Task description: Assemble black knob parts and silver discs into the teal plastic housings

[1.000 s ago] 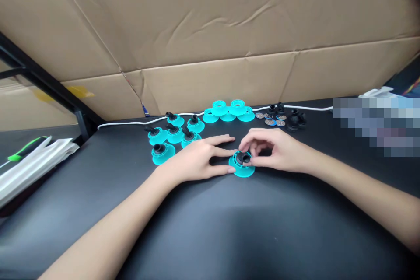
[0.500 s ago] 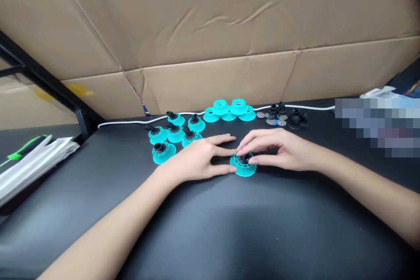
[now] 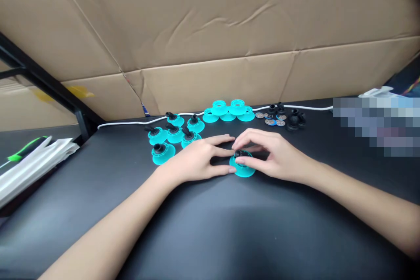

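A turquoise flared plastic cup [image 3: 244, 173] with a slotted rim stands on the black tabletop between my hands. My left hand [image 3: 205, 157] lies low, its thumb and index finger stretched against the cup's left side. In the cup's top sits a black elbow-shaped fitting [image 3: 239, 154]. My right hand [image 3: 271, 151] curls over it from the right, with the thumb on the near side and fingers on the far side. The fingertips partly hide the fitting.
Left of my hands stand several turquoise cups with black fittings [image 3: 163, 153]. Bare turquoise cups [image 3: 228, 116] are stacked at the back. Round metal discs [image 3: 270, 122] and loose black fittings [image 3: 293, 119] lie right of them. A white cable [image 3: 131, 122] runs along the cardboard wall [image 3: 216, 74].
My right thumb and fingers have shifted left over the cup. The black fitting's raised end has turned from the right side to the left. My left hand stays in place.
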